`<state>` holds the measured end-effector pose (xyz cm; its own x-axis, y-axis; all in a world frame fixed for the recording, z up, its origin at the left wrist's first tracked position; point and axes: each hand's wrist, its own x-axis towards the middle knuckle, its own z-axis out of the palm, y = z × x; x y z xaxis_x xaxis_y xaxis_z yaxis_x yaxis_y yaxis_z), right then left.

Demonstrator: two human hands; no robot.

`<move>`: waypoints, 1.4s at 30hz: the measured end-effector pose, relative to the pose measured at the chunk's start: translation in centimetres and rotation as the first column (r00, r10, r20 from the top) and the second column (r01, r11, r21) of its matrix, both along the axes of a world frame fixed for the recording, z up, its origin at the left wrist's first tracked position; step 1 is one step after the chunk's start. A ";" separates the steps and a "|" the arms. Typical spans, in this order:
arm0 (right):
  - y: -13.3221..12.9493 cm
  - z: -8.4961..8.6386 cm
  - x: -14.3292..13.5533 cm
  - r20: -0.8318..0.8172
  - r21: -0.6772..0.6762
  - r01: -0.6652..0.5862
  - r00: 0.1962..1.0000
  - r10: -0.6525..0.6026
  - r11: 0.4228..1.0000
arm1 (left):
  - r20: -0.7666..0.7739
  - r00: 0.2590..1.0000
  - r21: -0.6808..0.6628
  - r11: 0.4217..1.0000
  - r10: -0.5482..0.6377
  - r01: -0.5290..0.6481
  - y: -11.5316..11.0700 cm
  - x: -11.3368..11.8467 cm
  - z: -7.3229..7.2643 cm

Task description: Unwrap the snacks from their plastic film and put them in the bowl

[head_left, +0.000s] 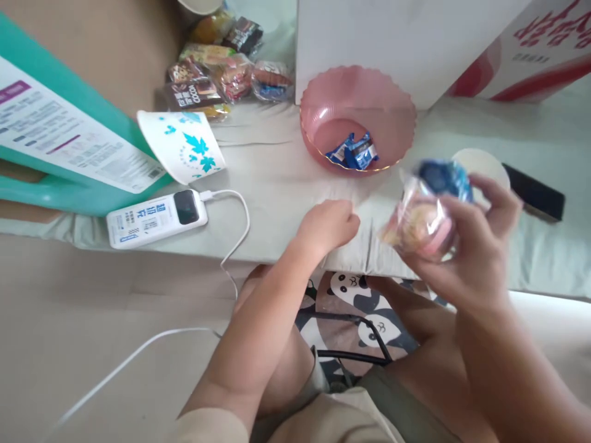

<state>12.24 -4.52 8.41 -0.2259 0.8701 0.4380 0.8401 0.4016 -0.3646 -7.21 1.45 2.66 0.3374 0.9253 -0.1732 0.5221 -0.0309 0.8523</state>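
Observation:
My right hand point(480, 246) holds a clear-wrapped snack point(427, 227), yellowish and pink inside, together with a blue packet point(443, 178). Both are blurred, raised over the right part of the cloth-covered table. My left hand point(327, 226) is curled into a fist by the table's front edge; the inside of its fingers is hidden. Beyond the hands sits a pink scalloped bowl point(318, 147) with a gold rim. A few blue-wrapped packets point(357, 151) lie in it.
Several wrapped snacks point(231, 77) are piled at the back left. A leaf-print paper cup point(184, 147) lies tilted against a green jug point(87, 123). A white power bank point(157, 218) trails a cable. White boxes point(369, 37) stand behind the bowl. A black object point(533, 191) lies at right.

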 end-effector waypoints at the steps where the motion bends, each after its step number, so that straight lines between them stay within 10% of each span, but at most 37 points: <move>1: -1.3 -1.8 1.4 -0.036 -0.013 0.037 0.999 -0.037 0.999 | 0.006 1.000 -0.026 1.000 0.011 -0.011 0.1 0.3 0.0; 5: -2.1 -6.9 3.4 -0.023 -0.141 0.048 0.998 -0.052 0.989 | 0.214 0.976 -0.150 0.989 0.025 0.008 0.3 2.0 0.3; 9: -0.5 -8.4 3.9 -0.085 -0.167 -0.040 0.996 0.026 0.985 | 0.216 0.976 -0.089 0.996 0.015 0.005 0.6 3.3 -0.4; 13: -0.4 -8.4 6.0 -0.216 -0.148 -0.080 0.975 0.047 0.986 | 0.159 0.987 -0.025 0.999 0.036 -0.032 1.3 3.1 -1.3; 19: -0.5 -7.7 9.3 -0.134 -0.140 0.235 0.958 -0.253 0.962 | -0.053 0.980 0.355 0.921 0.194 -0.163 1.0 3.6 -0.6; 23: -0.1 -8.3 10.3 0.030 -0.225 0.328 0.944 -0.330 0.918 | -0.157 0.986 0.526 0.850 0.053 0.038 -0.6 7.0 0.7; 29: 0.3 -8.8 10.7 0.106 -0.274 0.346 0.938 -0.329 0.897 | -0.395 0.916 0.416 0.874 -0.074 0.251 -1.6 10.7 1.0; 36: 0.2 -8.3 11.7 0.029 -0.290 0.337 0.939 -0.344 0.896 | -0.281 0.952 0.488 0.872 0.118 0.036 0.5 6.8 0.0; 42: 0.1 -7.8 11.7 -0.163 -0.202 0.270 0.939 -0.304 0.941 | -0.286 0.922 0.708 0.706 0.263 0.018 0.6 5.1 0.5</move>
<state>23.99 -4.44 0.65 0.1173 0.9515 0.2844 0.8187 0.0694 -0.5700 -2.12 2.01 3.12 0.2607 0.8555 0.4473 0.8112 -0.4454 0.3790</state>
